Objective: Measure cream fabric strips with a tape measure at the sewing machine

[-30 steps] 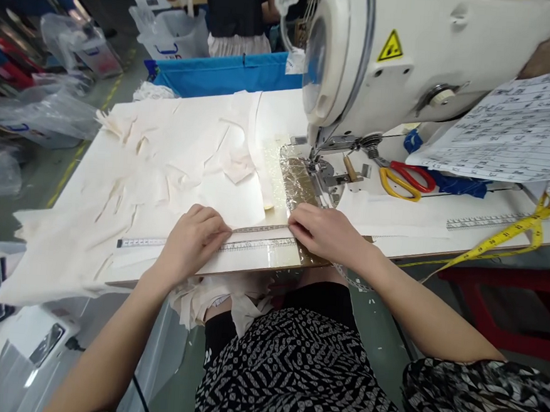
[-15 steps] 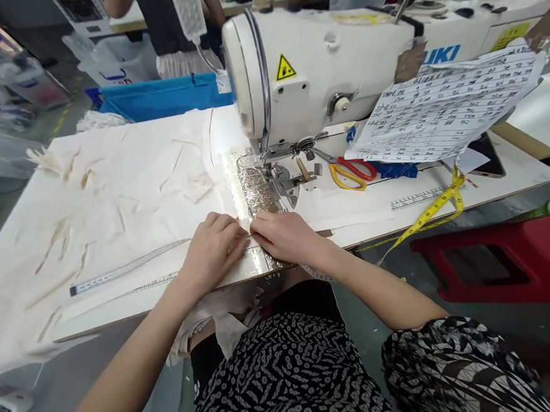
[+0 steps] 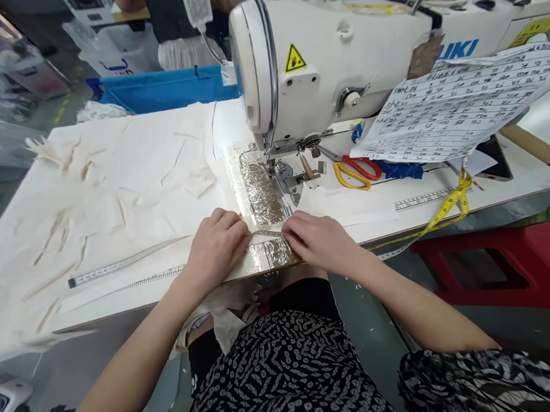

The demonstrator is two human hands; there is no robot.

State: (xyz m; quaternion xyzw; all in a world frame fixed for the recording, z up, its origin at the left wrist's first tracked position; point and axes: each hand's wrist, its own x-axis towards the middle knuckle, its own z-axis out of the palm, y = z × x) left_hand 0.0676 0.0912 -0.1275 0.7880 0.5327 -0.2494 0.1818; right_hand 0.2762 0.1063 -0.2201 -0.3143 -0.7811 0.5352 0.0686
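A tape measure (image 3: 269, 233), white on the side that shows, is stretched in a short span between my hands at the table's front edge. My left hand (image 3: 219, 243) is closed on it, fingertips pinched at the left of the span. The tape's other stretch runs left from this hand and ends in a metal tip on the table. My right hand (image 3: 318, 242) pinches the tape at the right of the span. Both hands are over the shiny taped plate (image 3: 266, 199) in front of the sewing machine (image 3: 317, 71). Fingertips are partly hidden.
Pale cloth scraps (image 3: 61, 229) lie on the white table at left. Red-and-yellow-handled scissors (image 3: 352, 177) lie beside the machine, under a handwritten sheet (image 3: 461, 100). A yellow tape length (image 3: 444, 208) hangs at right above a red stool (image 3: 535, 262). A person (image 3: 170, 16) is behind a blue cloth bin (image 3: 170, 89).
My right hand has moved right, away from my left hand, and a span of tape now shows between them. My left hand has stayed nearly in place. The view has shifted slightly.
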